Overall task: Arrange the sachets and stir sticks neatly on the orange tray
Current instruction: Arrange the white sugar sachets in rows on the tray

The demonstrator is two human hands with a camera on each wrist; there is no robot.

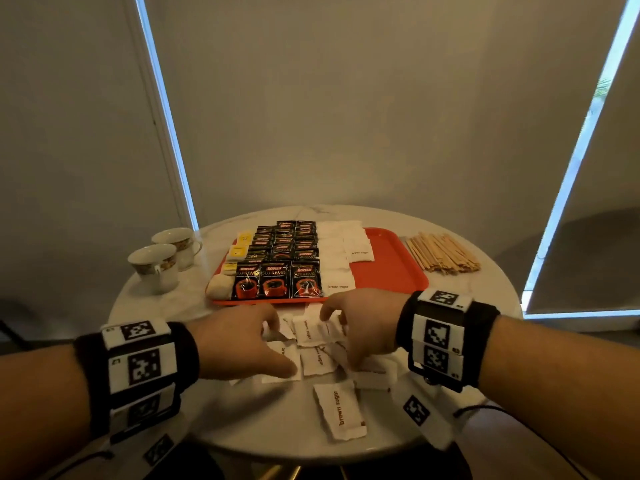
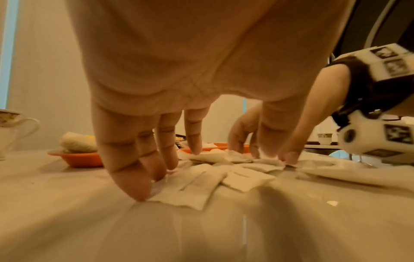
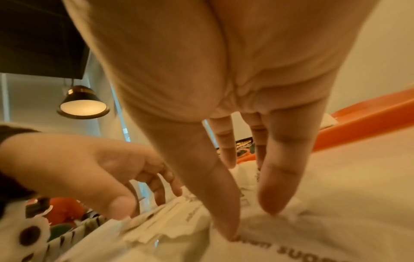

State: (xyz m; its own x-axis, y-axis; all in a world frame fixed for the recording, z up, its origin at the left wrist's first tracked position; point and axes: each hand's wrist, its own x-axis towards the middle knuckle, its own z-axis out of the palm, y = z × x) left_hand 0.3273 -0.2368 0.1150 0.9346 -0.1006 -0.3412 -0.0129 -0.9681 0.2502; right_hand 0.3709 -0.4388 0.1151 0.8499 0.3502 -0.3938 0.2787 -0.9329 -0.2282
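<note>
An orange tray [image 1: 391,268] stands at the table's middle. It holds rows of black coffee sachets [image 1: 277,271], yellow sachets [image 1: 239,251] and white brown-sugar sachets [image 1: 337,265]; its right part is bare. Wooden stir sticks [image 1: 443,252] lie in a pile on the table right of the tray. In front of the tray is a loose heap of brown-sugar sachets [image 1: 313,344]. My left hand [image 1: 277,346] and right hand [image 1: 341,337] are over it. The left fingertips [image 2: 136,187] touch its left edge and the right thumb [image 3: 226,221] presses on it. Neither hand grips a sachet.
One more brown-sugar sachet [image 1: 341,410] lies alone near the table's front edge. Two patterned cups [image 1: 156,268] stand on the table left of the tray. The round white table [image 1: 242,417] ends close behind the tray and sticks.
</note>
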